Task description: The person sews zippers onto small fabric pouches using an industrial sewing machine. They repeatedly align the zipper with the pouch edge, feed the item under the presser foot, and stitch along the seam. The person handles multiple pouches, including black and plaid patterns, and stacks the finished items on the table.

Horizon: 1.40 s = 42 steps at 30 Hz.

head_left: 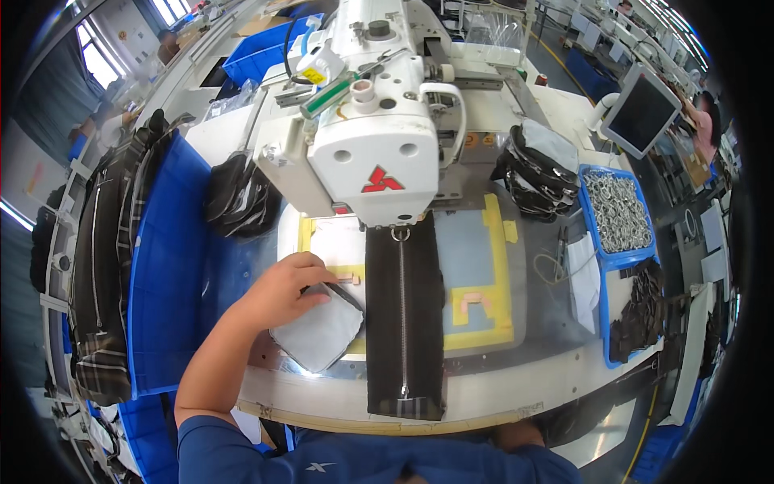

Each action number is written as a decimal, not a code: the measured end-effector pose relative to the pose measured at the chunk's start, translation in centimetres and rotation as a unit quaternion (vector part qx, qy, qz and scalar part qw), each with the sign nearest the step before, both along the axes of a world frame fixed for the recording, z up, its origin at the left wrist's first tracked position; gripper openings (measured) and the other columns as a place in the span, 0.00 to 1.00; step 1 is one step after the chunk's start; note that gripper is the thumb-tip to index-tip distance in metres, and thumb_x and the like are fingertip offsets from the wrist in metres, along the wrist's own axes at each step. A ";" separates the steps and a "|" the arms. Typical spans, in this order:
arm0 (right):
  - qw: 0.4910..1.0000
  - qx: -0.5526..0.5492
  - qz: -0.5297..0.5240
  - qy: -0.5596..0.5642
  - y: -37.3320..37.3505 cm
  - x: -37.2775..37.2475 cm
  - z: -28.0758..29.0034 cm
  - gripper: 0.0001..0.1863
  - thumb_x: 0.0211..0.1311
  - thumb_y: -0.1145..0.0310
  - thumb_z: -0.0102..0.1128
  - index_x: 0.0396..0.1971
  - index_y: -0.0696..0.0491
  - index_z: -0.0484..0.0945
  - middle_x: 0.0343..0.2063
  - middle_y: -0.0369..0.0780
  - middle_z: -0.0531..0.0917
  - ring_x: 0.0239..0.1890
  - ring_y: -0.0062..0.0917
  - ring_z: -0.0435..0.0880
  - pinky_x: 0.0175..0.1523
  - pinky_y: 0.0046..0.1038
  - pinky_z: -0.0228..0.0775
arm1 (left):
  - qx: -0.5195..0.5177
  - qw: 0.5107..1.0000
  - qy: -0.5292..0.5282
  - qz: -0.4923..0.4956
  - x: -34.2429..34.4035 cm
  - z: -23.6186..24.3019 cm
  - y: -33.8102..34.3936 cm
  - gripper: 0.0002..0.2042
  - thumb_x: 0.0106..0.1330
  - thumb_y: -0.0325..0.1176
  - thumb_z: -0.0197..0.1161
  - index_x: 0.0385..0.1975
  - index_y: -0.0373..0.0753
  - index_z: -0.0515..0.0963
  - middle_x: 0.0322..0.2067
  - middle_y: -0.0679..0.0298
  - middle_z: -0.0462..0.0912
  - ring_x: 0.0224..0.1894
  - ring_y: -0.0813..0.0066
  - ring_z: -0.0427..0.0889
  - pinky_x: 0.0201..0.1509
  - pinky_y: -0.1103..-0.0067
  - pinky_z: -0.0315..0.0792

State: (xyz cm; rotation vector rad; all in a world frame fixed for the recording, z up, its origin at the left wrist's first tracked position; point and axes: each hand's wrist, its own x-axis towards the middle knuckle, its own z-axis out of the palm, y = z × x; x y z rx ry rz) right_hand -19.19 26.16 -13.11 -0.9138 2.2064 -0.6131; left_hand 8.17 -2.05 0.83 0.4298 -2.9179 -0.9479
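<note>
My left hand (292, 282) grips the top corner of a squarish piece with a pale grey face (317, 332) and a dark edge, left of a long black fabric strip (383, 323). The strip lies under the white sewing machine head (373, 169), with a silver zipper down it and a metal ring near its top. Around the strip is a work plate (477, 250) edged with yellow tape, with small pale blocks on it. Only a bit of my right arm (518, 436) shows below the table's front edge; that hand is out of sight.
A tall blue bin (165, 274) with dark zippered pieces stands left. Dark piles (238, 194) (532, 173) flank the machine. Right are a tray of metal rings (617, 210), a tray of dark pieces (637, 310) and a screen (639, 109). Other people (705, 133) work behind.
</note>
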 end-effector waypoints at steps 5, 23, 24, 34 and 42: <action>0.999 0.033 -0.001 0.002 3.4 -0.2 0.2 0.18 0.79 0.55 0.56 0.46 0.54 0.86 0.45 0.48 0.90 0.51 0.45 0.88 0.56 0.40 0.78 | -0.012 0.999 0.043 -0.010 1.1 -1.2 -1.2 0.08 0.63 0.26 0.75 0.41 0.37 0.86 0.37 0.59 0.85 0.43 0.56 0.85 0.47 0.67 0.79; 0.978 0.202 -0.044 -0.004 18.2 4.8 -4.1 0.18 0.79 0.55 0.57 0.46 0.53 0.86 0.46 0.47 0.91 0.52 0.44 0.89 0.57 0.39 0.78 | 0.234 0.960 0.154 0.022 -5.2 -1.0 2.8 0.06 0.75 0.29 0.67 0.43 0.34 0.80 0.33 0.60 0.85 0.31 0.76 0.79 0.38 0.75 0.77; 0.977 0.211 -0.039 -0.003 18.9 5.1 -4.1 0.18 0.79 0.55 0.57 0.46 0.53 0.87 0.46 0.47 0.91 0.52 0.44 0.89 0.57 0.39 0.78 | 0.236 0.960 0.149 0.028 -5.6 -1.5 3.0 0.06 0.75 0.29 0.67 0.43 0.34 0.80 0.33 0.60 0.85 0.31 0.76 0.80 0.37 0.75 0.77; 0.808 0.398 0.409 -0.145 23.2 8.3 6.1 0.18 0.79 0.55 0.57 0.47 0.53 0.87 0.47 0.47 0.91 0.52 0.44 0.89 0.57 0.39 0.78 | 0.163 0.966 0.189 0.067 -6.2 -4.6 3.0 0.06 0.69 0.29 0.72 0.38 0.34 0.86 0.30 0.58 0.86 0.26 0.71 0.81 0.32 0.76 0.75; 0.954 -0.129 0.272 0.004 -0.7 2.0 20.0 0.16 0.66 0.58 0.74 0.47 0.50 0.84 0.39 0.41 0.87 0.40 0.41 0.87 0.44 0.41 0.79 | 0.162 0.961 0.224 0.026 -6.0 -4.1 3.2 0.04 0.66 0.25 0.72 0.38 0.35 0.86 0.31 0.59 0.87 0.27 0.68 0.83 0.31 0.76 0.75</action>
